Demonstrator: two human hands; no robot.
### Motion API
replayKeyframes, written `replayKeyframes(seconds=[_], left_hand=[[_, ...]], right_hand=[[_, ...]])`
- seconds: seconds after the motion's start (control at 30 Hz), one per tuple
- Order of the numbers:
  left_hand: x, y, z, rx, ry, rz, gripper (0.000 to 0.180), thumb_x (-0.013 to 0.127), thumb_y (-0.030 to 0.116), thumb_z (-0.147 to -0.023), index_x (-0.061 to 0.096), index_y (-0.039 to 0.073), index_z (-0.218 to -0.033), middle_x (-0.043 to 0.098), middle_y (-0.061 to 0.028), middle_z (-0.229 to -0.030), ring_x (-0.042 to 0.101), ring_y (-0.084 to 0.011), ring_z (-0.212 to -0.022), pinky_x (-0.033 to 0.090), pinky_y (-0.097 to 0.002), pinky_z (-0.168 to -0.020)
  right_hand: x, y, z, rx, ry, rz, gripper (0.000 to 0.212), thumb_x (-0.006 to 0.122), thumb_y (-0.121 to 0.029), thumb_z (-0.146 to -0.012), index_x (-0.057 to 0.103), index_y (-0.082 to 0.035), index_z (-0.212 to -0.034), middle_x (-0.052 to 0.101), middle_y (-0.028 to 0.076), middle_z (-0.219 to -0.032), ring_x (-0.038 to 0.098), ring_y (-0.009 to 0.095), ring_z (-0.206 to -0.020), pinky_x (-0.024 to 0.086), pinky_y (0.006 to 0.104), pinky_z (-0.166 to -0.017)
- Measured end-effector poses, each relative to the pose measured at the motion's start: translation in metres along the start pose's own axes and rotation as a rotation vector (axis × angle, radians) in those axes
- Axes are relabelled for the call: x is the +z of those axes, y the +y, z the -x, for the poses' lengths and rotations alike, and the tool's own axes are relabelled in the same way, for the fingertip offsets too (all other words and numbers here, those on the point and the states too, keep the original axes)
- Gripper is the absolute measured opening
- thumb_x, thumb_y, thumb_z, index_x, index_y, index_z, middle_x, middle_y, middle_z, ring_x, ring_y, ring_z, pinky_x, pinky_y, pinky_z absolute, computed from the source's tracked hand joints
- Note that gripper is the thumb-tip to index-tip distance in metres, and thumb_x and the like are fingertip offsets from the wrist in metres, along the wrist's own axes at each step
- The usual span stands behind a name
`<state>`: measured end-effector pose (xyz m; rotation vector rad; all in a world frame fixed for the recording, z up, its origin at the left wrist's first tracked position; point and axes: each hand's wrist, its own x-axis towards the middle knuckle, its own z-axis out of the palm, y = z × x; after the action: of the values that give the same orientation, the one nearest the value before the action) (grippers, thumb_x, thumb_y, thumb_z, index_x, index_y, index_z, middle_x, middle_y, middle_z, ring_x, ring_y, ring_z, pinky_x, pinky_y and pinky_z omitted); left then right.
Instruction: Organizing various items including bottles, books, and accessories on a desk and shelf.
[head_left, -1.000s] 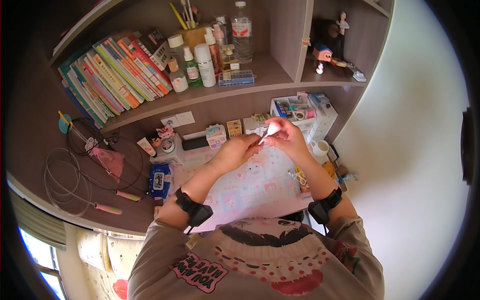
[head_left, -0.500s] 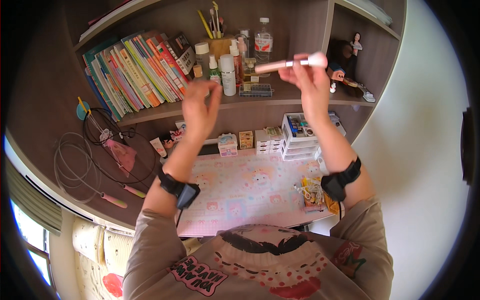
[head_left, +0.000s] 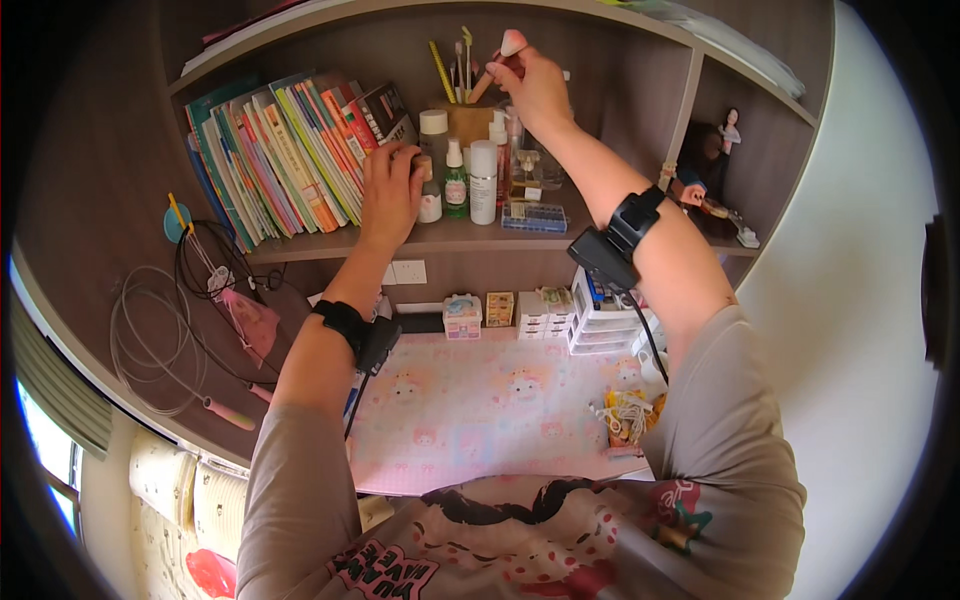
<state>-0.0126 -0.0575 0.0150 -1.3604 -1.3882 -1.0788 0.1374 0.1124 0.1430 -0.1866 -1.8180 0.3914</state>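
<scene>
My right hand (head_left: 540,92) pinches a makeup brush (head_left: 513,43) with white-pink bristles pointing up. Its pale handle slants down to the left, into the mouth of a brown brush holder (head_left: 472,124). A yellow twisted stick (head_left: 438,68) and several thin brushes stand in that holder. My left hand (head_left: 390,193) is beside a small bottle with a wood-coloured cap (head_left: 429,202); its fingers are curved and apart around the cap's left side. Whether they touch it I cannot tell. To the right stand a green spray bottle (head_left: 456,184) and a white bottle (head_left: 482,182).
Books (head_left: 290,150) lean on the shelf's left. A flat clear-lidded case (head_left: 534,217) lies near the shelf edge. Below, a pink patterned mat (head_left: 470,400) covers the desk, with white drawers (head_left: 600,325) and a bundle of white cable (head_left: 628,412). Figurines (head_left: 732,128) occupy the right compartment.
My right hand has moved left and up, turning the brush from level to bristles-up with its handle at the holder. My left hand has come over to the small bottle's left side.
</scene>
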Motion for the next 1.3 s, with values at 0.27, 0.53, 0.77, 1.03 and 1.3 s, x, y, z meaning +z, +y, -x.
replayKeyframes(seconds=[0.27,0.53,0.77,1.03,1.3], left_hand=[[-0.002,0.003,0.001,0.030,-0.049,0.007,0.033,0.069,0.011,-0.084,0.058,0.004,-0.114,0.052,-0.0143,-0.116,0.049,-0.0352,-0.110,0.042,-0.0442,-0.095],[0.001,0.001,0.000,0.030,-0.054,-0.018,0.033,0.070,0.013,-0.083,0.058,0.004,-0.112,0.053,-0.0144,-0.114,0.050,-0.0347,-0.109,0.043,-0.0434,-0.095],[0.001,-0.001,0.001,0.049,-0.045,-0.015,0.033,0.071,0.011,-0.082,0.059,0.004,-0.112,0.053,-0.0141,-0.113,0.050,-0.0346,-0.108,0.043,-0.0431,-0.093],[0.002,-0.002,0.003,0.072,-0.041,-0.026,0.033,0.070,0.014,-0.083,0.059,0.004,-0.112,0.053,-0.0143,-0.114,0.051,-0.0341,-0.109,0.045,-0.0430,-0.094],[-0.002,0.004,0.003,0.065,-0.032,-0.014,0.031,0.072,0.012,-0.081,0.060,0.005,-0.110,0.054,-0.0134,-0.112,0.051,-0.0342,-0.107,0.044,-0.0428,-0.093]], right_hand=[[0.038,0.029,-0.027,-0.008,-0.029,0.148,0.024,0.068,-0.019,-0.088,0.063,0.003,-0.098,0.069,0.017,-0.085,0.068,0.032,-0.081,0.053,0.0394,-0.074],[0.054,0.027,-0.047,-0.028,-0.109,0.392,0.031,0.062,-0.028,-0.092,0.059,0.002,-0.101,0.068,0.023,-0.093,0.064,0.041,-0.092,0.050,0.0479,-0.080],[0.057,0.018,-0.050,0.111,-0.201,0.495,0.038,0.064,-0.039,-0.090,0.068,-0.004,-0.103,0.069,0.019,-0.099,0.066,0.038,-0.096,0.051,0.0461,-0.082],[0.059,0.021,-0.040,0.110,-0.252,0.602,0.039,0.063,-0.042,-0.090,0.072,-0.005,-0.096,0.069,0.018,-0.101,0.066,0.036,-0.096,0.052,0.0455,-0.082],[0.022,0.018,-0.013,-0.023,0.014,0.318,0.030,0.058,-0.032,-0.093,0.071,-0.005,-0.093,0.071,0.017,-0.091,0.068,0.034,-0.087,0.052,0.0442,-0.075]])
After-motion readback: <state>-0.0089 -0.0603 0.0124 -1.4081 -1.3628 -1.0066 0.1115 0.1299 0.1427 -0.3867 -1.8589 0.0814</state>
